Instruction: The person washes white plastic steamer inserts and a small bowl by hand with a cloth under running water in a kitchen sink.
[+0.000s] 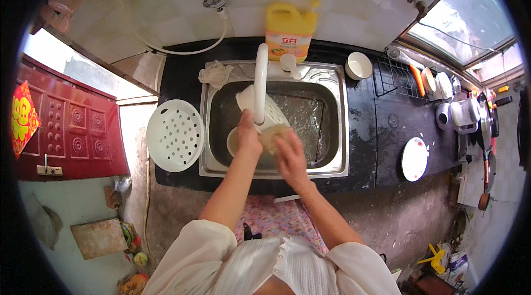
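A white slotted plastic container (272, 109), partly hidden behind the faucet spout, lies tilted in the steel sink (341, 129). My left hand (249, 136) grips its near left side. My right hand (290, 154) is blurred and presses a beige cloth or sponge (274, 136) against the container's near end. Below the white curved faucet (261, 75), water covers the sink bottom and ripples on the right. To the left of my left hand, a pale round bowl (232, 140) shows partly in the sink.
Left of the sink stands a white perforated colander (176, 135). A crumpled cloth (216, 75) rests on the sink's back left corner. Behind are a yellow detergent jug (289, 31) and a white bowl (359, 66). To the right are a black wire rack (392, 77) and a plate (415, 159).
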Motion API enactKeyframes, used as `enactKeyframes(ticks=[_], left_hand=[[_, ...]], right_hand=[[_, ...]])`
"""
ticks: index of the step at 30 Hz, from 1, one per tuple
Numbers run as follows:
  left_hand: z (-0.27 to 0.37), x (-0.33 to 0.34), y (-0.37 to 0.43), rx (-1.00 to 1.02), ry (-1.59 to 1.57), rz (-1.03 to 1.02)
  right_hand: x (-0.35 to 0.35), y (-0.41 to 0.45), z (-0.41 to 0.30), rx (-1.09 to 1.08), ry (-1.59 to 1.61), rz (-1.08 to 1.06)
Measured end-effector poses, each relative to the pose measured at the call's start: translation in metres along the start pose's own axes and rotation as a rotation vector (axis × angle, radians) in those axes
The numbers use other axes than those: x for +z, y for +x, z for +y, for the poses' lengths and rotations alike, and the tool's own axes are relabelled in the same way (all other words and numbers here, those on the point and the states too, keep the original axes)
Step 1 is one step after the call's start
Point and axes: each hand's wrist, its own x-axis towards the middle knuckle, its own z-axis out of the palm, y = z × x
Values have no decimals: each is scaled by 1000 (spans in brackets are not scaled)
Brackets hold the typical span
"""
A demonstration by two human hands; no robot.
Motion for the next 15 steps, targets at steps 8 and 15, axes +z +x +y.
enactKeyframes(ticks=[8, 15], left_hand=[[6, 18, -9, 495, 339, -59], [-1, 2, -13, 534, 517, 21]], right_hand=[[14, 41, -4, -122, 28, -168], [14, 50, -23, 212, 65, -14]])
